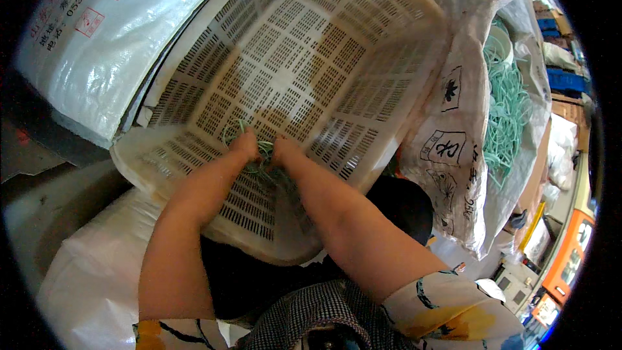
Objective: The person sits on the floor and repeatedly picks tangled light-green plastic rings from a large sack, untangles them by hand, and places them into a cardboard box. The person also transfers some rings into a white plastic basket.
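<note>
Both my hands reach low inside a large off-white slatted plastic basket (291, 70). A small tangle of thin pale green strands (265, 148) lies between them, near the basket's near wall. My left hand (246, 145) is closed around part of the tangle, with loops sticking out past its fingers. At the other side of the tangle, my right hand (285, 150) grips more of the strands. My forearms and wrists hide most of the fingertips. The basket leans towards me, its near rim at my lap, and its floor shows bare slats and brownish stains.
On the right stands an open woven sack (440, 155) full of green strands (508, 121), with a white cup-like piece among them. A white printed sack (121, 24) lies along the left. Another white sack (104, 272) is at lower left. Orange equipment (568, 253) stands far right.
</note>
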`<state>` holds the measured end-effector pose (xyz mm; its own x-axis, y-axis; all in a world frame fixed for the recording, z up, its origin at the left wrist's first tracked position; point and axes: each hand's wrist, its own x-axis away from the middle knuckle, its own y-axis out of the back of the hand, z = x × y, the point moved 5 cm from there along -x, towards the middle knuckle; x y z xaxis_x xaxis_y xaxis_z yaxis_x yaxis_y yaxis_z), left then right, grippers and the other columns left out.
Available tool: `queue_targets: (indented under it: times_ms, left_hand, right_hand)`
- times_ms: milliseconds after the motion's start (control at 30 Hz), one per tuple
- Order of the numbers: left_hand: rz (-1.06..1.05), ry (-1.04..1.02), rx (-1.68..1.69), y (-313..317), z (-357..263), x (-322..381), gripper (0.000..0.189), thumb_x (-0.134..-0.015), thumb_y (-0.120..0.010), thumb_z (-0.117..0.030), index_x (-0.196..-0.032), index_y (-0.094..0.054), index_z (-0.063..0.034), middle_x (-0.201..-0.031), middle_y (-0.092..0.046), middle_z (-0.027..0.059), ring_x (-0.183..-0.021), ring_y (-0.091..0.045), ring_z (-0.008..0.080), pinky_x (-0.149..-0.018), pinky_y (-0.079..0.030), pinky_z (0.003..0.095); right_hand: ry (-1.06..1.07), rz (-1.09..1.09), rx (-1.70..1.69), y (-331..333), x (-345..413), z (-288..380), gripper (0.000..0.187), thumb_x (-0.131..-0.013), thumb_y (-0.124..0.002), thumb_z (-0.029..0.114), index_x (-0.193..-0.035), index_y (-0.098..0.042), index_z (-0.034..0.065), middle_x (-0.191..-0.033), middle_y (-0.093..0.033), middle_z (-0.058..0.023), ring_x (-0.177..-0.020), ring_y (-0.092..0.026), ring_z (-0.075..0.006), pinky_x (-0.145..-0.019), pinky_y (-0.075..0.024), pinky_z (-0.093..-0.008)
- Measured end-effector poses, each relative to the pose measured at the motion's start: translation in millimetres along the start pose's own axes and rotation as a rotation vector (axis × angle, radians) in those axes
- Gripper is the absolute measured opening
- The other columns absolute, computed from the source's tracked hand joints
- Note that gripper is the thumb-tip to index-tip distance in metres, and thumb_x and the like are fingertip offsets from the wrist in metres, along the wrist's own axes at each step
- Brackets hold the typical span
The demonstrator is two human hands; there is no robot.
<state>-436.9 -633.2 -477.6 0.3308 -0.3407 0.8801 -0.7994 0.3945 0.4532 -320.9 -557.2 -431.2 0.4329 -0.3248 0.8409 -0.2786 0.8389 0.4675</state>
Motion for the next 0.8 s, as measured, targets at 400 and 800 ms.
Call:
queue_targets:
  times_ms: [400, 800]
  left_hand:
    - [0.527, -0.071, -0.101, 35.7, -30.5, 82.5, 0.025, -0.068, -0.072, -0.011, -0.088, -0.065, 0.0026, -0.089, -0.065, 0.0156, -0.073, -0.063, 0.0267, -0.063, -0.053, 0.0412]
    - [0.361, -0.101, 0.108, 172.5, -57.2, 126.5, 0.043, -0.065, -0.072, -0.007, -0.105, -0.057, 0.0032, -0.103, -0.059, 0.0177, -0.099, -0.056, 0.0263, -0.080, -0.045, 0.0464]
  right_hand:
    - [0.085, 0.546, 0.045, 3.6, 4.3, -2.4, 0.045, -0.071, -0.070, 0.034, -0.106, -0.065, 0.0065, -0.113, -0.060, -0.0111, -0.097, -0.059, -0.0251, -0.080, -0.0479, -0.0396]
    - [0.071, 0.757, -0.572, 117.8, 23.2, 43.7, 0.018, -0.074, -0.067, 0.016, -0.087, -0.067, 0.0041, -0.082, -0.065, -0.0093, -0.067, -0.060, -0.0169, -0.057, -0.0498, -0.0307]
